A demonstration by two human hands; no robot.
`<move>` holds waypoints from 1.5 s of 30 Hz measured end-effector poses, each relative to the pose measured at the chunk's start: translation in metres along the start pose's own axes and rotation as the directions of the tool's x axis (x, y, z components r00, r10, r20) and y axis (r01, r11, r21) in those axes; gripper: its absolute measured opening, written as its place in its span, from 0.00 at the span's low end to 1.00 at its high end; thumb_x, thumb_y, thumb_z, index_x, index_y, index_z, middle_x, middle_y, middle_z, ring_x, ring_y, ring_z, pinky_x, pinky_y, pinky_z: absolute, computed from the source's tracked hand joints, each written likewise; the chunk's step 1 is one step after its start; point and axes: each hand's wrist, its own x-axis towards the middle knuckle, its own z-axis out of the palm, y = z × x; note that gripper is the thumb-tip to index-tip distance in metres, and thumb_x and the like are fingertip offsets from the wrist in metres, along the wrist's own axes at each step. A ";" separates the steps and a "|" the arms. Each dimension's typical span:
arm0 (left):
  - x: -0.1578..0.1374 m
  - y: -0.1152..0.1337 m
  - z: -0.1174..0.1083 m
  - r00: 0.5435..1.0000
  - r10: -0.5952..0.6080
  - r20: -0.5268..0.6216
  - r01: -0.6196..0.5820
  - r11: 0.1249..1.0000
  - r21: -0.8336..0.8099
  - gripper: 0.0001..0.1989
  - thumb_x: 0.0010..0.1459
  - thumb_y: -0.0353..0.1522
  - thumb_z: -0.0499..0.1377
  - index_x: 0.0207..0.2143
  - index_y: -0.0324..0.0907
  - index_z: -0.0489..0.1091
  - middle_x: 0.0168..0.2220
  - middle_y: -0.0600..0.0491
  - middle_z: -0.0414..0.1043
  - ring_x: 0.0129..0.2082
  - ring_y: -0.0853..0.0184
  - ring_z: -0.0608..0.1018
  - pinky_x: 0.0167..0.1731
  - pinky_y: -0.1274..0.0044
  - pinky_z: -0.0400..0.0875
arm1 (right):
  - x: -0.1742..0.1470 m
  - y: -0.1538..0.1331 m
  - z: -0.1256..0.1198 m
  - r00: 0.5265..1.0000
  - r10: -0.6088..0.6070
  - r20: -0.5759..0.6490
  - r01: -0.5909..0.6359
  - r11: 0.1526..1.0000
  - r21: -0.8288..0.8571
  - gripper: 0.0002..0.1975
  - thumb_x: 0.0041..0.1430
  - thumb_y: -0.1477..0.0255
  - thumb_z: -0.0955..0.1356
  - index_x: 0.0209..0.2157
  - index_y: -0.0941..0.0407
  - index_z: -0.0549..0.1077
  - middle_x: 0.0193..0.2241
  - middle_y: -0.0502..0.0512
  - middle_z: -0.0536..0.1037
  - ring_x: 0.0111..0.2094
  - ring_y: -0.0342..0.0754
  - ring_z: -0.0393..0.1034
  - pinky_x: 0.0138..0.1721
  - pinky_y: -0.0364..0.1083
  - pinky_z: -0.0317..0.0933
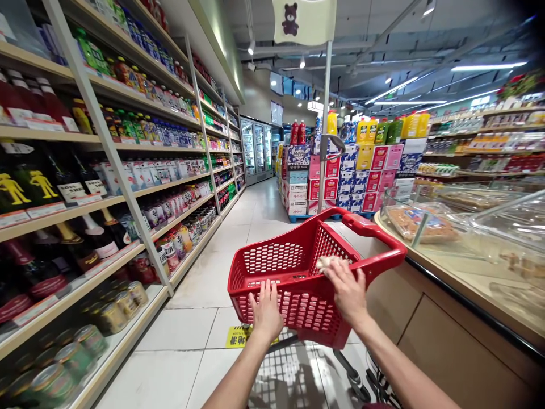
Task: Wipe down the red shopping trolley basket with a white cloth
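A red plastic shopping cart [293, 307] with a perforated basket stands sideways in front of me, its handle to the right. My left hand [267, 315] rests at the near rim of the basket, fingers stretched out and holding nothing. Over the same rim, farther right, reaches my right hand [349, 292]. At its fingertips is a small crumpled whitish thing [327, 262], whose kind I cannot make out. The part of the basket floor that shows holds no goods I can make out; the near wall hides the rest.
Drink shelves [170, 227] line the left side. A glass-topped counter [426, 244] with packaged food stands close on the right. Ahead are stacked drink cartons [353, 176], a signpost [327, 96] and glass-door fridges [258, 147]. A yellow floor sticker [236, 337] lies beside the cart.
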 end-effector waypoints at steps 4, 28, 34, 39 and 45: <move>0.002 -0.009 0.004 0.998 0.041 -0.039 -0.042 0.999 -0.007 0.39 0.42 0.28 0.48 0.60 0.39 0.42 0.63 0.51 0.36 0.62 0.63 0.41 0.56 0.57 0.32 | -0.005 -0.024 0.007 0.978 -0.198 0.070 0.194 0.979 0.059 0.26 0.48 0.84 0.58 0.48 0.50 0.67 0.51 0.51 0.67 0.56 0.49 0.53 0.55 0.55 0.37; -0.002 -0.039 0.009 0.999 -0.014 -0.052 0.016 0.999 0.041 0.37 0.45 0.29 0.47 0.60 0.39 0.43 0.63 0.50 0.40 0.62 0.61 0.43 0.57 0.57 0.33 | -0.007 -0.067 0.021 0.963 -0.258 0.076 0.245 0.958 0.148 0.25 0.50 0.83 0.57 0.46 0.49 0.69 0.50 0.50 0.68 0.53 0.48 0.57 0.54 0.52 0.38; -0.001 -0.047 0.005 0.994 -0.096 -0.054 0.098 0.995 0.034 0.36 0.45 0.28 0.47 0.59 0.37 0.44 0.62 0.48 0.41 0.61 0.60 0.45 0.56 0.56 0.38 | -0.005 -0.020 0.015 0.998 -0.002 0.063 0.000 0.999 0.042 0.27 0.46 0.84 0.58 0.47 0.51 0.68 0.52 0.53 0.66 0.55 0.50 0.54 0.52 0.54 0.40; -0.006 -0.048 0.004 0.992 -0.039 -0.121 0.042 0.999 0.019 0.33 0.45 0.28 0.47 0.58 0.38 0.49 0.60 0.48 0.50 0.59 0.62 0.52 0.56 0.58 0.39 | -0.010 -0.033 0.017 0.970 -0.186 0.157 0.171 0.980 0.100 0.28 0.46 0.85 0.57 0.47 0.50 0.68 0.52 0.49 0.66 0.55 0.47 0.54 0.52 0.50 0.41; -0.008 -0.050 0.010 0.983 -0.103 -0.149 0.102 0.995 -0.017 0.34 0.45 0.26 0.47 0.58 0.36 0.47 0.60 0.45 0.49 0.59 0.62 0.52 0.56 0.59 0.41 | -0.011 -0.016 0.023 0.983 -0.056 0.177 0.047 0.998 0.051 0.28 0.47 0.85 0.57 0.49 0.51 0.66 0.55 0.49 0.62 0.57 0.48 0.50 0.54 0.51 0.39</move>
